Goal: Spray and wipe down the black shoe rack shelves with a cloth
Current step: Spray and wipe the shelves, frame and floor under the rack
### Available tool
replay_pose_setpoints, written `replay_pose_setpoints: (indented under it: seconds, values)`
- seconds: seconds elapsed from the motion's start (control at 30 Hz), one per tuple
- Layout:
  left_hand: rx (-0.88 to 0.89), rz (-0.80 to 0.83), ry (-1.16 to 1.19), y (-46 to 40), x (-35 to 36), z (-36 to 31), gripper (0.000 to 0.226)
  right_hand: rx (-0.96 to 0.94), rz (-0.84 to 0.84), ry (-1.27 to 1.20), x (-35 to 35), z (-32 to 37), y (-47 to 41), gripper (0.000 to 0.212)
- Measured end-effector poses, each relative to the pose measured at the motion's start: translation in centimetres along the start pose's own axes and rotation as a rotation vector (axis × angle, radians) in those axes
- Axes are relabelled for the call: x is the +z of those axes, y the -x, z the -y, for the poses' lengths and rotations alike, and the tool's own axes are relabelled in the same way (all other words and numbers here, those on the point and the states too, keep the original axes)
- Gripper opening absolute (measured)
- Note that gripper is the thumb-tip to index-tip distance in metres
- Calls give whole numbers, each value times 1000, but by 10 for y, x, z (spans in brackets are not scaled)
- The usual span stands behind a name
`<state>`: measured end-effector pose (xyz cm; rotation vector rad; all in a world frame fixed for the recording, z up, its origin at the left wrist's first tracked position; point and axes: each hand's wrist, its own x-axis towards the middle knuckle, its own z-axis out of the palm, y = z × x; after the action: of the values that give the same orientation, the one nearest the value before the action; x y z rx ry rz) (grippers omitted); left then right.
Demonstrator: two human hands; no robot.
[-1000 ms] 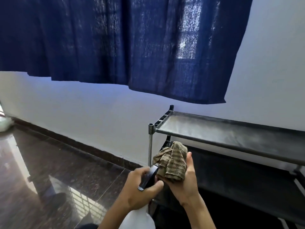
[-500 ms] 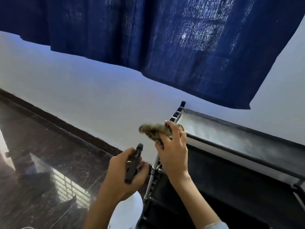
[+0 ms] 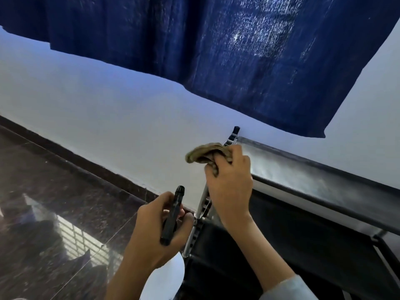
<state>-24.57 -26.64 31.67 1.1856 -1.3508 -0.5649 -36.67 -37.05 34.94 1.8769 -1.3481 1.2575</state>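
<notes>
My left hand point(image 3: 160, 232) is nearest, low centre, fingers curled round the black trigger head of the spray bottle point(image 3: 173, 215). Nozzle end points up and away, tilted slightly right. The bottle's white body point(image 3: 164, 278) hangs below my wrist, mostly hidden by the forearm. Bottle is held just left of the rack's near corner post point(image 3: 194, 230) (touching it or not, I can't tell).

My right hand point(image 3: 229, 187) is higher and further in, at the left end of the shoe rack's top shelf point(image 3: 313, 180). Fingers are bunched tight round the cloth point(image 3: 205, 153), a brown-olive striped rag. Most of it sticks out past my fingertips to the left, crumpled, over the shelf's end rail point(image 3: 230, 140). Cloth sits at the far-left corner of the top shelf; whether it presses on the surface there is hidden by my hand. A light blue sleeve point(image 3: 285, 289) shows at the bottom edge.

The top shelf runs off to the right, dark fabric with a dull grey sheen. Below it the next shelf point(image 3: 281, 245) is plain black, in shadow.

Left of the rack: dark polished floor point(image 3: 54, 202), with a bright window reflection in it. Dark skirting point(image 3: 86, 167) runs along the white wall point(image 3: 108, 109) behind. Furthest up, a navy curtain point(image 3: 216, 50) hangs across the wall above the rack.
</notes>
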Motion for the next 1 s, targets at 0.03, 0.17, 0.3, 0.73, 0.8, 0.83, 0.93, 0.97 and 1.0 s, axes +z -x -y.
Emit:
replay_pose_setpoints:
  seconds: [0.03,0.17,0.3,0.73,0.8,0.83,0.93,0.97,1.0]
  values:
    - [-3,6,2,1,0,0,18,-8,47,103,1,5,0,19]
    - [1,23,-10,3,0,-2,19,-39,228,342,-2,14,7,27]
    - [1,14,-26,5,-3,-3,18,-45,293,524,1,25,5,30]
    - [12,-7,-54,8,-10,-4,20,-144,90,297,-2,23,27,13]
    - [15,-10,-68,8,-8,-4,20,-121,61,317,1,17,9,17]
    - [11,-13,-73,8,-8,-4,20,-123,80,362,9,13,8,22]
    - [-5,-35,-67,10,-8,-2,20,-196,117,350,40,-8,42,27]
    - [-9,-43,-62,10,-8,-1,19,-193,131,292,48,-17,62,27]
    - [-10,-49,-60,10,-8,-1,19,-168,153,239,54,-24,84,31]
